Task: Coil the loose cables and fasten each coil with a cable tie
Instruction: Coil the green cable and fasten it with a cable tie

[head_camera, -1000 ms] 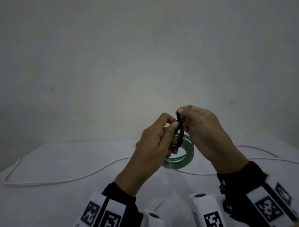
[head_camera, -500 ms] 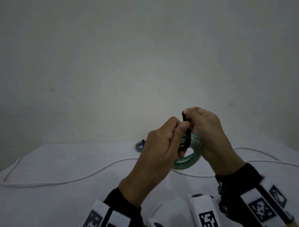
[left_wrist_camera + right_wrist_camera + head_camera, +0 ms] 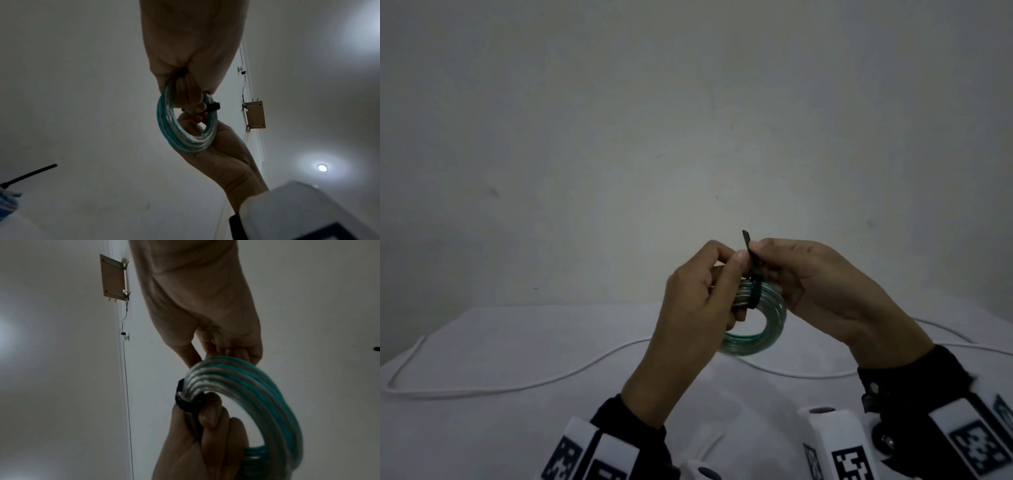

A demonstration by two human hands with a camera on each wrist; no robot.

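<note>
A teal and clear cable coil [image 3: 756, 337] hangs in the air above the white table [image 3: 482, 435]. My left hand [image 3: 729, 265] grips one side of it, fingers curled through the ring, thumb against the black cable tie [image 3: 753, 287] looped round the strands. My right hand [image 3: 763, 253] pinches the tie's tail, whose tip sticks up above the fingertips. The left wrist view shows the coil [image 3: 164, 126] with the tie's head [image 3: 212, 106] beside my fingers. In the right wrist view the tie [image 3: 183, 402] wraps the coil [image 3: 257, 386] just above my left fingers.
A loose white cable [image 3: 517, 385] snakes across the table from the left edge to behind the hands, and another stretch [image 3: 962, 346] runs off to the right. A plain wall stands close behind the table. A blue and white bundle [image 3: 6, 203] shows at the left wrist view's edge.
Both hands drifted a little right with the coil, then came back left. The tie's tail now sticks up further above my right fingertips. A small blue coil at the back is now hidden.
</note>
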